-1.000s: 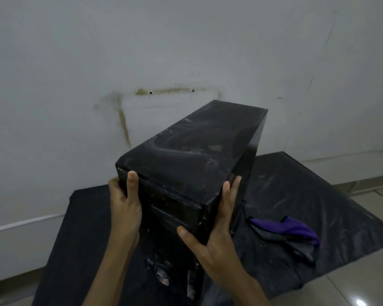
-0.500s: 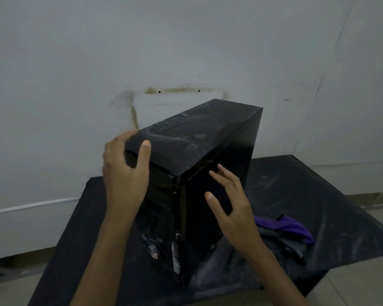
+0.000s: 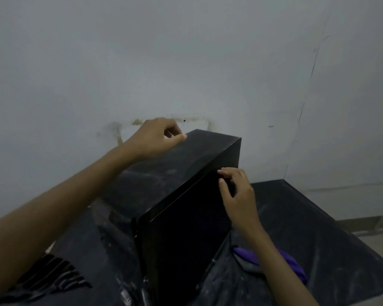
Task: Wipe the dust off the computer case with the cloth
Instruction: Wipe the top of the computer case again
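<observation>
A black computer case [image 3: 186, 217] stands on the dark table, its dusty top streaked with grey. My left hand [image 3: 155, 138] grips the case's far left top edge, thumb on top and fingers curled over the far side. My right hand [image 3: 237, 193] touches the upper right side panel near the top edge, fingers bent against it. A purple and grey cloth [image 3: 250, 259] lies on the table to the right of the case, partly hidden behind my right forearm.
The table [image 3: 307, 228] is covered in dark, dusty sheeting and stands against a white stained wall [image 3: 186, 62]. Its right edge drops to a tiled floor [image 3: 380, 237]. A dark striped object [image 3: 53, 277] lies at the lower left.
The case has turned so its side panel faces me. My left hand slid from the near front corner to the far top edge, and my right hand moved up the side panel.
</observation>
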